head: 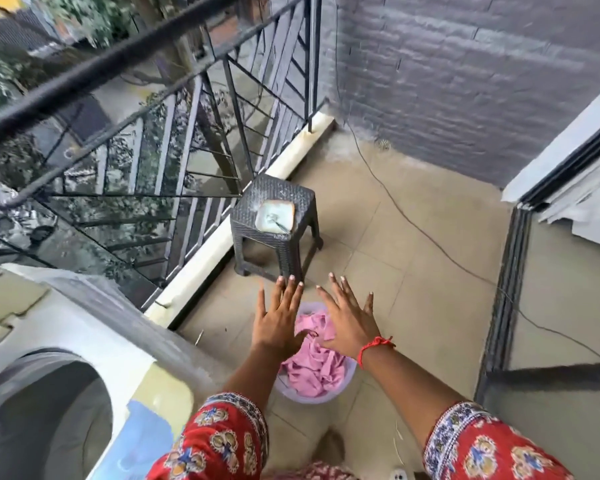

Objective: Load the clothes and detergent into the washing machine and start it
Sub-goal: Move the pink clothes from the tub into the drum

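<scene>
Both hands flat, fingers spread apart, holding nothing: left hand [278, 323] & right hand [349, 322] over tub [340, 391] w/ pink clothes [314, 367]. Washer [59, 386] far left of fingers; stool [274, 223] just beyond fingertips.

You have a single view, from the wide-angle camera on your head, looking forward and steeply down over a balcony's beige tiled floor [430, 271]. Both outstretched hands, left [278, 320] and right [349, 320], sit near the centre of the frame, close below the lens, above a pale round plastic tub of pink clothes [314, 372]. The white washing machine [66, 358] fills the lower left corner, very near. The black metal railing [187, 133] crosses the upper left, tilted and bowed. With only one camera, no second view shares anything.
</scene>
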`<control>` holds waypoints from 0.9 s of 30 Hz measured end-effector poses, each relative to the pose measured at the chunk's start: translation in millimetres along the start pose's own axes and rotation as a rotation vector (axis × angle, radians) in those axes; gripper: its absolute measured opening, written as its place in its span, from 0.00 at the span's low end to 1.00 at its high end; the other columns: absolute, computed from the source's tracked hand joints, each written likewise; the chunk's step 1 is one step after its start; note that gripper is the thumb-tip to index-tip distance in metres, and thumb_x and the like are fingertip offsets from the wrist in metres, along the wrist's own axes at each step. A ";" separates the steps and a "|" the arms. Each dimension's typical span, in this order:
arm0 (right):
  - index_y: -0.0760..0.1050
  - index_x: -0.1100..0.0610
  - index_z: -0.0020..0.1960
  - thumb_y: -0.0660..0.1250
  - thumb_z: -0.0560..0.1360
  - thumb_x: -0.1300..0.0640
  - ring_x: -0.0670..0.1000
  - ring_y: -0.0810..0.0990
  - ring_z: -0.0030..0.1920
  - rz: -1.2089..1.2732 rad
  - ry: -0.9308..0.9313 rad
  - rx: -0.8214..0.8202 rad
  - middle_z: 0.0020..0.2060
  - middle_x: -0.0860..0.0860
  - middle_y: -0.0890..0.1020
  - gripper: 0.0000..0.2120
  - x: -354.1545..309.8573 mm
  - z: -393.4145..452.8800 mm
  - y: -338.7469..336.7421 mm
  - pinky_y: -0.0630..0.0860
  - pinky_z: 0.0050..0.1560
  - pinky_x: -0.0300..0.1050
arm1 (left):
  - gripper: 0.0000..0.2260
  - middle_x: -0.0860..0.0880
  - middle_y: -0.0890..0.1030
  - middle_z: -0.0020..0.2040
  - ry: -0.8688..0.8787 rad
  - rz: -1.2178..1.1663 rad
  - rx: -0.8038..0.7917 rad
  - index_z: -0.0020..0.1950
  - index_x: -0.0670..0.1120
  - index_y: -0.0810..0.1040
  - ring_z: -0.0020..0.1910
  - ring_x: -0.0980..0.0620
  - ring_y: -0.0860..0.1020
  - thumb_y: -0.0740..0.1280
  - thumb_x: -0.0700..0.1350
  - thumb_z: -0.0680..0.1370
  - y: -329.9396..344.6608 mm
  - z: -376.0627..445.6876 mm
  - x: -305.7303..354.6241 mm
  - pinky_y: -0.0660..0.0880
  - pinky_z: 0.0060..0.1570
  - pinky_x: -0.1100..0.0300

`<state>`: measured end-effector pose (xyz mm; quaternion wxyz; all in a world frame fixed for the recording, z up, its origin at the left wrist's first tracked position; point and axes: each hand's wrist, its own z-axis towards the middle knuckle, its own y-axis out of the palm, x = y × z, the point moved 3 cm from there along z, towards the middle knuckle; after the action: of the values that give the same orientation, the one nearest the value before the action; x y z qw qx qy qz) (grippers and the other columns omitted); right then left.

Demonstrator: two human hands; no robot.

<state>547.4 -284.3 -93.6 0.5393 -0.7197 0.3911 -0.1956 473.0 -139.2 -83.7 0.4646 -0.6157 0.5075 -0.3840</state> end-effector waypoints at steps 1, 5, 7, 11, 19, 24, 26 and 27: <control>0.40 0.44 0.79 0.73 0.64 0.33 0.52 0.38 0.79 -0.007 0.004 -0.036 0.78 0.48 0.34 0.56 4.3 2.6 6.8 0.50 0.69 0.75 | 0.44 0.48 0.36 0.78 0.013 -0.001 -0.041 0.78 0.48 0.35 0.78 0.44 0.38 0.60 0.65 0.75 7.8 3.3 1.2 0.36 0.73 0.37; 0.38 0.42 0.78 0.74 0.63 0.36 0.55 0.37 0.79 0.026 0.013 -0.135 0.77 0.47 0.33 0.58 15.7 20.0 40.0 0.50 0.70 0.75 | 0.49 0.47 0.36 0.79 0.026 -0.049 -0.155 0.78 0.51 0.36 0.77 0.42 0.35 0.65 0.65 0.72 42.8 21.8 -0.4 0.43 0.75 0.39; 0.37 0.40 0.77 0.75 0.63 0.37 0.56 0.37 0.79 0.043 0.040 -0.174 0.77 0.46 0.32 0.58 19.6 35.3 64.6 0.53 0.69 0.76 | 0.50 0.49 0.35 0.79 0.037 -0.063 -0.207 0.78 0.52 0.35 0.77 0.42 0.35 0.67 0.65 0.71 70.0 34.5 -0.7 0.44 0.75 0.39; 0.35 0.39 0.77 0.74 0.61 0.34 0.57 0.36 0.78 0.041 0.069 -0.259 0.76 0.45 0.30 0.60 22.0 66.7 121.7 0.55 0.66 0.79 | 0.52 0.50 0.34 0.78 0.064 -0.048 -0.293 0.77 0.54 0.32 0.77 0.42 0.35 0.68 0.65 0.70 134.2 66.1 1.0 0.47 0.73 0.36; 0.20 0.39 0.70 0.73 0.61 0.31 0.59 0.30 0.76 0.069 0.155 -0.359 0.73 0.47 0.24 0.66 45.1 124.6 256.0 0.50 0.64 0.83 | 0.56 0.52 0.26 0.73 -0.074 -0.100 -0.436 0.73 0.52 0.26 0.75 0.44 0.30 0.63 0.74 0.66 277.1 113.2 9.1 0.39 0.67 0.27; 0.19 0.41 0.70 0.73 0.57 0.27 0.62 0.23 0.72 0.095 0.147 -0.386 0.71 0.51 0.20 0.69 55.4 144.1 346.5 0.48 0.60 0.86 | 0.61 0.48 0.26 0.75 -0.062 -0.086 -0.513 0.71 0.52 0.22 0.75 0.38 0.30 0.67 0.74 0.64 363.2 132.7 6.9 0.44 0.66 0.23; 0.24 0.39 0.73 0.74 0.56 0.27 0.63 0.22 0.72 0.155 0.158 -0.387 0.71 0.51 0.20 0.69 59.6 153.4 381.7 0.47 0.61 0.86 | 0.60 0.49 0.25 0.75 -0.035 -0.104 -0.529 0.71 0.53 0.23 0.75 0.38 0.30 0.67 0.74 0.63 394.7 142.7 9.3 0.49 0.66 0.24; 0.25 0.39 0.74 0.74 0.55 0.28 0.63 0.23 0.73 0.181 0.158 -0.374 0.72 0.52 0.21 0.69 62.3 158.0 399.9 0.48 0.63 0.85 | 0.60 0.49 0.24 0.74 -0.022 -0.103 -0.542 0.70 0.54 0.23 0.74 0.38 0.29 0.67 0.73 0.64 409.3 147.8 11.7 0.50 0.66 0.24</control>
<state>556.3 -279.1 -527.9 0.3793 -0.7516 0.5247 -0.1261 505.1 -145.5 -517.9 0.2682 -0.7468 0.5546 -0.2507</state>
